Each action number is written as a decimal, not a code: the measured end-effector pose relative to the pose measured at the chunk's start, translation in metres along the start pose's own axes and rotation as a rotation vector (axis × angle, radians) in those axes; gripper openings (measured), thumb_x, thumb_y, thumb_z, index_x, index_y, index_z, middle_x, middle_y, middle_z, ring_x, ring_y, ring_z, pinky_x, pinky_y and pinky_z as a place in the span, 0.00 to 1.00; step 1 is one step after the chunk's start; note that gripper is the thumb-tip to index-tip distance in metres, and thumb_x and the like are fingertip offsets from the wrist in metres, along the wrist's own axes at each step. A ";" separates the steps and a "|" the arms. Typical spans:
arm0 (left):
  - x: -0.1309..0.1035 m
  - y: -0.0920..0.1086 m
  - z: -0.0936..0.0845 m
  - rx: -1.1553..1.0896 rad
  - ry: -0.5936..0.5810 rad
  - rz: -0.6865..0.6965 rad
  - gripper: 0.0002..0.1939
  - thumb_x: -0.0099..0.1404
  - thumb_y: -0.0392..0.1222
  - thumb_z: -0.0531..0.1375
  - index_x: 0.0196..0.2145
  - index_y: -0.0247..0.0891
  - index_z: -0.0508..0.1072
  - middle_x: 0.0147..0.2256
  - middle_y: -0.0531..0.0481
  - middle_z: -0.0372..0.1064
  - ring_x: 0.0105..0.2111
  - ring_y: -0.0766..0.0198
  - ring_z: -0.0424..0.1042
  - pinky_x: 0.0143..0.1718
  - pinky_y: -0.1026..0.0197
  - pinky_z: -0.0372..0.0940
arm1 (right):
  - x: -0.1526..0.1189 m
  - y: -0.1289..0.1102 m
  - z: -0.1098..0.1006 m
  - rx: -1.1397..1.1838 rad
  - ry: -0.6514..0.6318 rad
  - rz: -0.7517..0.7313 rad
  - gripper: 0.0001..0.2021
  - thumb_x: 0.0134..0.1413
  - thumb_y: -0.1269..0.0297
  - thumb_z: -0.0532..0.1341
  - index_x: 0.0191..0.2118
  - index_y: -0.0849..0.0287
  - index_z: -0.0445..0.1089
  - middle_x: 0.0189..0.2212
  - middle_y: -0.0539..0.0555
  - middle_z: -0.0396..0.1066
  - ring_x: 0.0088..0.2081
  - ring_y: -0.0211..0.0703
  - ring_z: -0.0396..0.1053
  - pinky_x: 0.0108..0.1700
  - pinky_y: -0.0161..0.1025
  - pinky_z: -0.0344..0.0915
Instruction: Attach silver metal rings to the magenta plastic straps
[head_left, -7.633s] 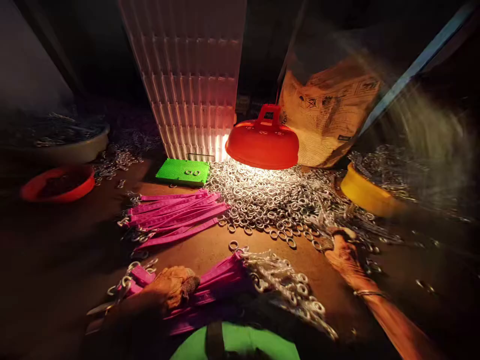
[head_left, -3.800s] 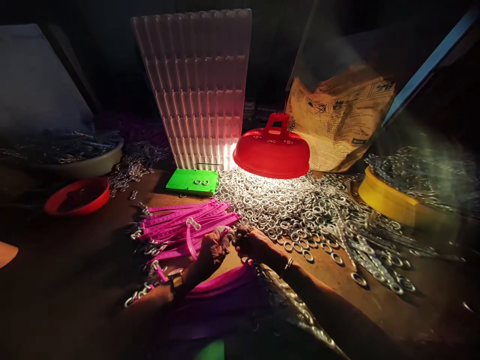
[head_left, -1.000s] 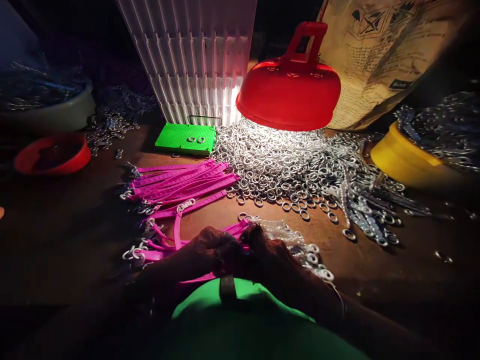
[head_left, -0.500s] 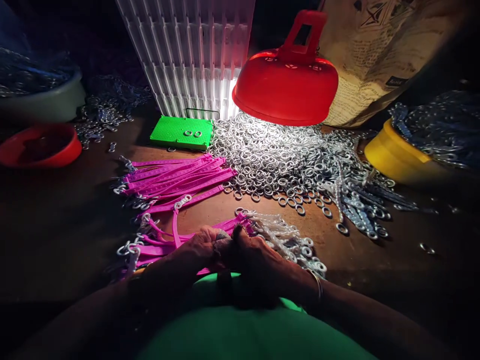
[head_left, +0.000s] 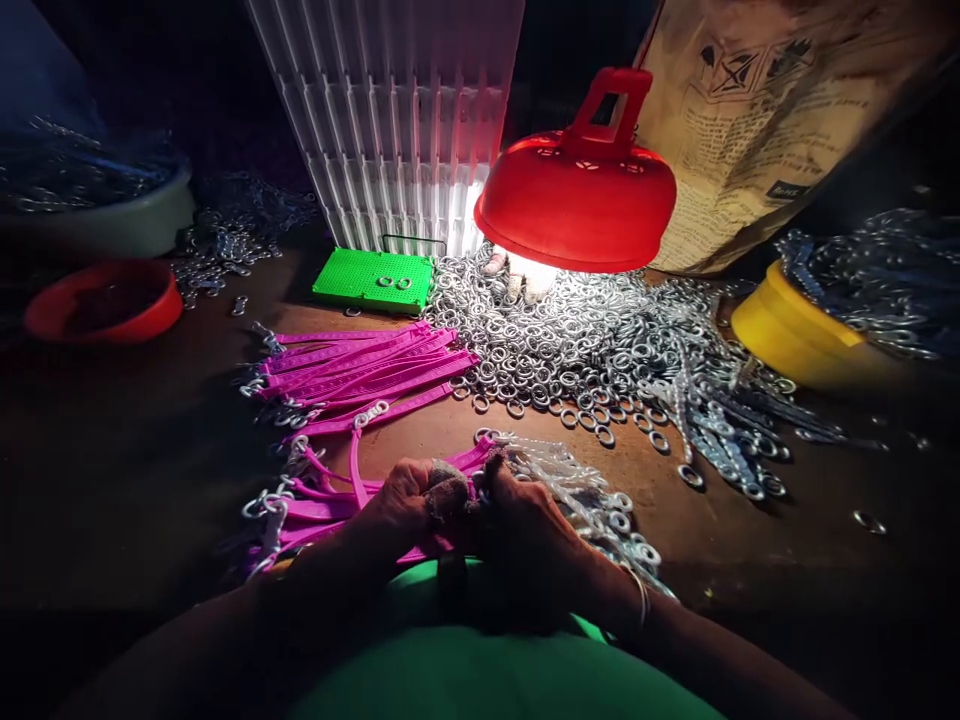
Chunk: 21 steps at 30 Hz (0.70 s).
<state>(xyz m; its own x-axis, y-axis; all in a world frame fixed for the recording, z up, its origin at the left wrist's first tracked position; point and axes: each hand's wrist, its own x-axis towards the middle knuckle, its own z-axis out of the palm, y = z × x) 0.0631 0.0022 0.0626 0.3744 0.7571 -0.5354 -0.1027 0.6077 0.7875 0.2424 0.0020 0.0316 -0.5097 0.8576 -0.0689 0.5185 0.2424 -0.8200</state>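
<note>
My left hand [head_left: 409, 500] is closed in a pinch, with grey wrapping on its thumb or finger. Close against it, my right hand [head_left: 534, 515] is also closed, dark wrapping at its fingertip. A bit of pink and a small shiny edge show between the fingertips, but what each hand grips is mostly hidden. Pink straps [head_left: 319, 508] with metal rings and links at their ends lie beside and under my left hand. Pale clear straps with rings [head_left: 592, 495] lie just beyond my right hand. One pink strap [head_left: 355, 455] curves up beside my left wrist.
A red lamp [head_left: 577, 205] hangs over a heap of metal rings [head_left: 555, 350]. Another person's fingertips [head_left: 517, 280] reach into the heap. Behind stand a green perforated block [head_left: 352, 280], a ribbed panel [head_left: 390, 130] and a paper sack [head_left: 739, 170]; bowls stand at both sides.
My hands have drawn slightly apart, so pink shows between the fingertips. Another person's fingers have appeared under the lamp. The whole view has shifted a little.
</note>
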 end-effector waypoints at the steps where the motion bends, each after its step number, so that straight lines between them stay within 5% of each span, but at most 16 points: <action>1: -0.001 -0.001 0.000 0.024 -0.006 -0.010 0.25 0.48 0.61 0.64 0.28 0.32 0.71 0.24 0.47 0.71 0.22 0.64 0.69 0.20 0.66 0.62 | -0.002 0.001 0.002 0.003 -0.009 0.028 0.06 0.52 0.66 0.56 0.34 0.59 0.57 0.20 0.46 0.60 0.21 0.31 0.51 0.21 0.31 0.44; 6: -0.001 -0.006 0.002 0.024 -0.011 -0.059 0.25 0.46 0.59 0.66 0.27 0.32 0.70 0.24 0.47 0.71 0.23 0.63 0.70 0.19 0.67 0.62 | -0.006 -0.001 0.009 0.110 -0.071 0.008 0.09 0.48 0.72 0.53 0.28 0.57 0.49 0.21 0.46 0.57 0.22 0.31 0.47 0.20 0.32 0.44; 13: 0.009 -0.015 0.000 -0.142 -0.009 -0.107 0.25 0.39 0.57 0.70 0.24 0.32 0.69 0.22 0.49 0.69 0.23 0.61 0.70 0.25 0.61 0.65 | 0.003 -0.017 -0.004 0.059 -0.185 -0.045 0.07 0.49 0.75 0.49 0.29 0.56 0.49 0.22 0.48 0.56 0.23 0.35 0.48 0.21 0.34 0.47; 17: 0.008 -0.009 -0.002 -0.061 -0.036 -0.114 0.22 0.46 0.56 0.66 0.26 0.33 0.68 0.24 0.49 0.68 0.24 0.62 0.70 0.25 0.62 0.64 | 0.002 -0.015 -0.014 0.027 -0.223 -0.121 0.06 0.57 0.71 0.47 0.29 0.58 0.54 0.24 0.50 0.56 0.24 0.34 0.48 0.25 0.34 0.50; 21: 0.002 0.010 -0.021 0.274 -0.027 0.076 0.20 0.54 0.55 0.62 0.24 0.33 0.67 0.20 0.54 0.61 0.20 0.70 0.61 0.22 0.67 0.57 | 0.000 -0.013 -0.029 -0.098 -0.205 -0.186 0.04 0.56 0.66 0.54 0.36 0.60 0.58 0.26 0.49 0.60 0.24 0.33 0.49 0.26 0.33 0.49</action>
<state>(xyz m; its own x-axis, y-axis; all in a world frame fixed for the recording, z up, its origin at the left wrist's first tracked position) 0.0438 0.0147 0.0635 0.4000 0.7890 -0.4663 0.1205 0.4591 0.8802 0.2552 0.0121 0.0586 -0.7251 0.6872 -0.0438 0.4621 0.4385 -0.7708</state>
